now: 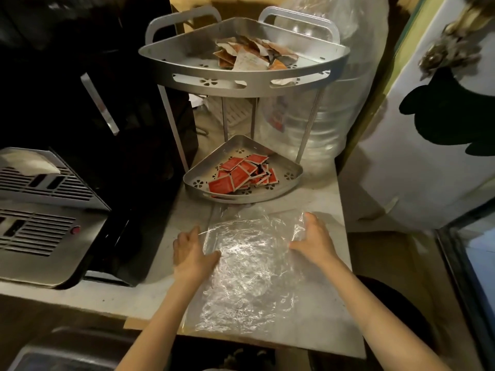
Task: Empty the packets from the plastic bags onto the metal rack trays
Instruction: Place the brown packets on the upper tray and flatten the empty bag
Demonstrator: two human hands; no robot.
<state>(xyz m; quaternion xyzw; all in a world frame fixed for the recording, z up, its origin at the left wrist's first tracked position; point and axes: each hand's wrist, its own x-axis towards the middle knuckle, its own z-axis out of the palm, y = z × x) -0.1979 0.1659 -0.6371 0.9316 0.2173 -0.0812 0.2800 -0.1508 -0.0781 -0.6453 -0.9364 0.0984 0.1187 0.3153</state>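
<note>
A clear crumpled plastic bag (249, 271) lies flat on the pale counter, with nothing visible inside it. My left hand (191, 254) presses on its left edge, fingers spread. My right hand (310, 238) rests on its upper right edge, thumb over the plastic. Behind the bag stands a two-tier metal corner rack. Its lower tray (290, 174) holds a pile of red square packets (242, 174). The upper tray (187, 53) holds a heap of orange and white packets (254, 54).
A black and steel coffee machine (48, 215) fills the left side, a folded cloth on top. A large clear water jug (321, 124) stands behind the rack on the right. A white panel (417, 156) borders the counter's right edge.
</note>
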